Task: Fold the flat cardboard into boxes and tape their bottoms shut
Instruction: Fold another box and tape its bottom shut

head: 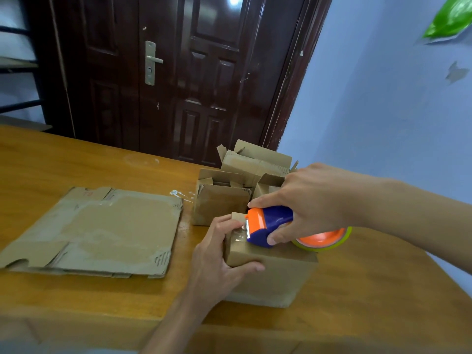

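A small cardboard box (275, 274) stands on the wooden table (76, 159), its closed flaps facing up. My left hand (219, 259) grips its left end, thumb along the near side and fingers pressing clear tape onto the top. My right hand (309, 200) holds a blue and orange tape dispenser (270, 224) on top of the box, its toothed blade at my left fingertips. The tape roll (324, 240) hangs past the box's right side.
A pile of flat cardboard (102, 231) lies to the left on the table. Several folded boxes (237, 182) with open flaps stand just behind the one I hold. A dark door and a blue wall are beyond the table's far edge.
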